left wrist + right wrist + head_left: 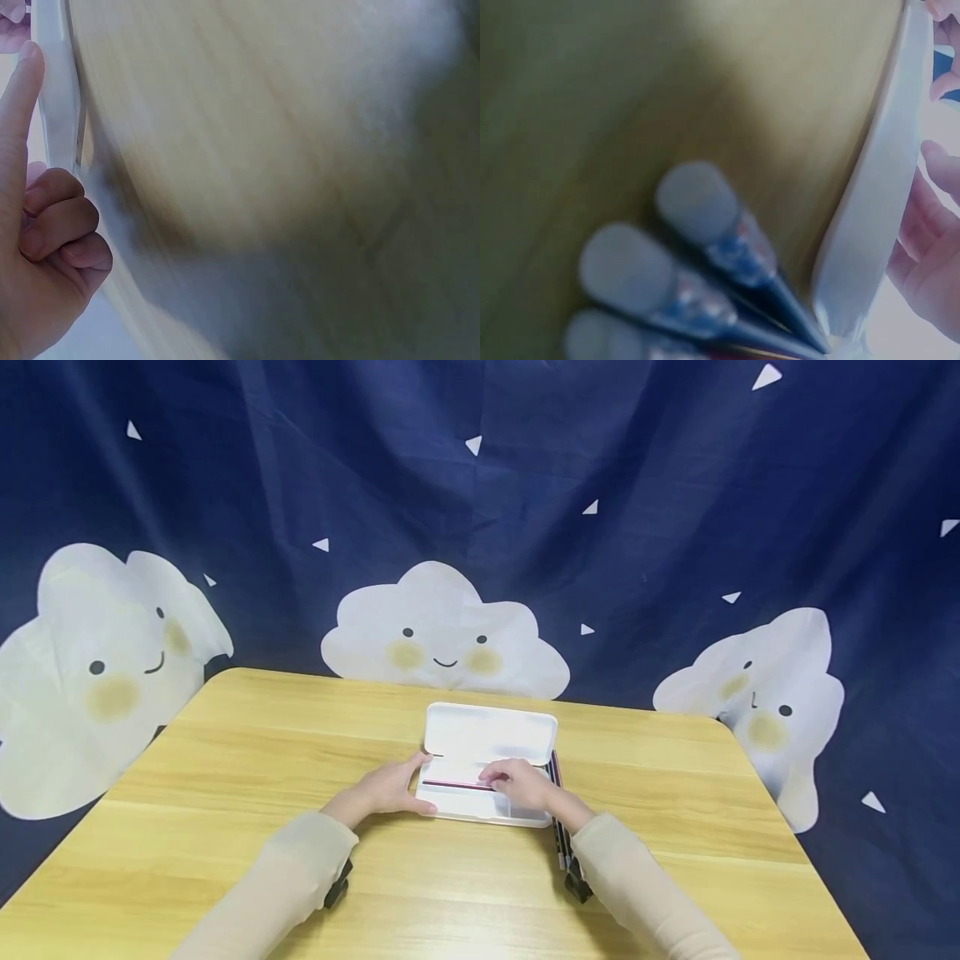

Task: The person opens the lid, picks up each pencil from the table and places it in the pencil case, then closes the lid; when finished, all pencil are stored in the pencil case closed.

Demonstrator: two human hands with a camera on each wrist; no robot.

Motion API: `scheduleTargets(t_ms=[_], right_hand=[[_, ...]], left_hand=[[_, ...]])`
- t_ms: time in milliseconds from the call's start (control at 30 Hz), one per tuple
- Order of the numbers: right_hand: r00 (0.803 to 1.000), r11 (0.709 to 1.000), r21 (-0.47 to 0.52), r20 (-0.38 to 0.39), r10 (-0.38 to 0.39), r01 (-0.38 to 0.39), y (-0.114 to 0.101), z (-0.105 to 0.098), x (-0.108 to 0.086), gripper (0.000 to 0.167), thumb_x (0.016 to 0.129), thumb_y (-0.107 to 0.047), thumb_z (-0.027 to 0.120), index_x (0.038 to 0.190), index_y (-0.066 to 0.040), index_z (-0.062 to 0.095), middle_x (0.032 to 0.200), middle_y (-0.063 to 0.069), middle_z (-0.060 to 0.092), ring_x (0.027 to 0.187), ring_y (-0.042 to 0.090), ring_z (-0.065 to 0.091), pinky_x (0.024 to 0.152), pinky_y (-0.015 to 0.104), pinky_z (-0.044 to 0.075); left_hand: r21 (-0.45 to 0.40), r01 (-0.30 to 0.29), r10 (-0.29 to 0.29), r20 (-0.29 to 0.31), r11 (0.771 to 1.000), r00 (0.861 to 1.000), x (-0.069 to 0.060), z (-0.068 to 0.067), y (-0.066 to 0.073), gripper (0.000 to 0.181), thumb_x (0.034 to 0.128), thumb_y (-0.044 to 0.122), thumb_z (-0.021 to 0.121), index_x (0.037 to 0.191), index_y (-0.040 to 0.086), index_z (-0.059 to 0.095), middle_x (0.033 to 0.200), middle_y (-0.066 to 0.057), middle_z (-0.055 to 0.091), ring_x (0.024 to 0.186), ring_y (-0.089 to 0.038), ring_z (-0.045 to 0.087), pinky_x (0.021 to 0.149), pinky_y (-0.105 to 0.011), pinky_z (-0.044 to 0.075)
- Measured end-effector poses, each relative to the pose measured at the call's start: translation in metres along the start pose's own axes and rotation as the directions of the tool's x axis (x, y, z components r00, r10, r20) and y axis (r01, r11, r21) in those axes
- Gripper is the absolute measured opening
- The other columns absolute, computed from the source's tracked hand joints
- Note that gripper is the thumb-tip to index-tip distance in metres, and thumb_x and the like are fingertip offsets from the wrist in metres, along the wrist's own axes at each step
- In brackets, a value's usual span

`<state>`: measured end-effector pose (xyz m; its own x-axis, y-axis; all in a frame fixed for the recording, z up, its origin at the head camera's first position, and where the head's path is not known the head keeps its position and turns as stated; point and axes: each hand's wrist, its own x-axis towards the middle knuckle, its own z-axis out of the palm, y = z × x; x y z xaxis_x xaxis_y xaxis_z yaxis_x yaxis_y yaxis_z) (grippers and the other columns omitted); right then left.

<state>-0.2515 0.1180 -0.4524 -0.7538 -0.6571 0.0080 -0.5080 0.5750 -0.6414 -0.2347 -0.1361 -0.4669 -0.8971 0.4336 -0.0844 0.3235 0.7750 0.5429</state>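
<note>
Fingers, left hand (388, 787): gripping case (491, 733), nine o'clock. Right hand (522, 783): curled at inner pencil (453, 785), grip unclear. Loose pencils (560, 850): four o'clock.

A white pencil case (465, 803) lies open on the wooden table (247, 777), near the middle of the far edge, its lid tipped back toward that edge. A slim dark red pencil (450, 785) lies lengthwise in the base, right end hidden. Beside the case's right end, dark pencils (559, 845) point pale eraser ends toward the near edge.
</note>
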Motion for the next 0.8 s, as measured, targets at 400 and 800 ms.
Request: scheduleTargets(t_ms=[400, 800], right_hand=[[0.998, 0.995, 0.099, -0.056, 0.011, -0.006, -0.001, -0.006, -0.008, 0.022, 0.087, 0.004, 0.048, 0.103, 0.003, 0.063, 0.099, 0.014, 0.065, 0.094, 0.025, 0.059, 0.082, 0.030, 0.048], [0.989, 0.988, 0.154, -0.150, 0.003, 0.021, 0.010, -0.022, -0.035, 0.024, 0.089, -0.003, 0.054, 0.108, 0.010, 0.058, 0.100, 0.021, 0.062, 0.087, 0.026, 0.059, 0.075, 0.025, 0.049]], left_hand=[[0.002, -0.008, 0.008, -0.008, 1.000, 1.000, -0.001, 0.000, -0.005, 0.096, 0.0636, 0.051, 0.077, 0.137, 0.006, 0.035, 0.117, -0.025, 0.057, 0.104, -0.037, 0.056, 0.085, -0.049, 0.045], [0.000, -0.016, 0.016, 0.000, 1.000, 1.000, 0.001, 0.001, -0.003, 0.096, 0.0640, 0.050, 0.076, 0.137, 0.005, 0.034, 0.117, -0.024, 0.057, 0.104, -0.036, 0.056, 0.085, -0.049, 0.045]])
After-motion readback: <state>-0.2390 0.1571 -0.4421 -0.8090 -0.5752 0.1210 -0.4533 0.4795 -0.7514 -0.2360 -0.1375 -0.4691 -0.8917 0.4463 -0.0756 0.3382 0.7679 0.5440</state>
